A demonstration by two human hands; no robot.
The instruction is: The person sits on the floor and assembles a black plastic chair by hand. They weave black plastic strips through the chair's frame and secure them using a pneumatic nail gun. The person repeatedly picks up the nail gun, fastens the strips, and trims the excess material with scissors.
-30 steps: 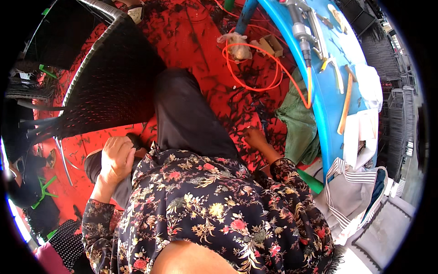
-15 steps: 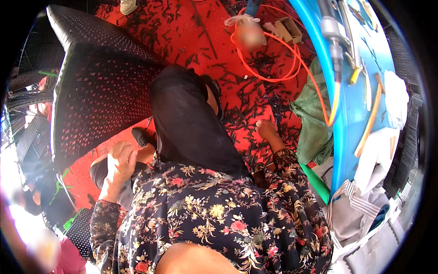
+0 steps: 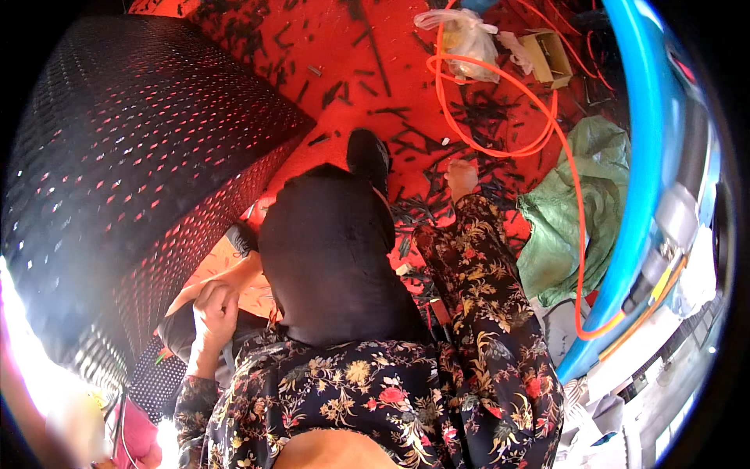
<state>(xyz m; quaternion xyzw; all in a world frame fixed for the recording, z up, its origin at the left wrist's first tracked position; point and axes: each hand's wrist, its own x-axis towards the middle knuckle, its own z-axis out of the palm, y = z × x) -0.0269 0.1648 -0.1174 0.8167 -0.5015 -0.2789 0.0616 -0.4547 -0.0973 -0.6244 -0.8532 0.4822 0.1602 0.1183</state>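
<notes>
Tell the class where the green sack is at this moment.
In the head view, the green sack is right of centre, between the right hand and the blue table rim.

left hand (image 3: 216, 308): loosely curled, knuckles up | right hand (image 3: 462, 178): farther forward, grip unclear

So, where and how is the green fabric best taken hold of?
Probably pinch the green fabric by its left edge, the right hand coming from the left: that crumpled edge lies nearest the hand, while the orange hose crosses farther right.
</notes>
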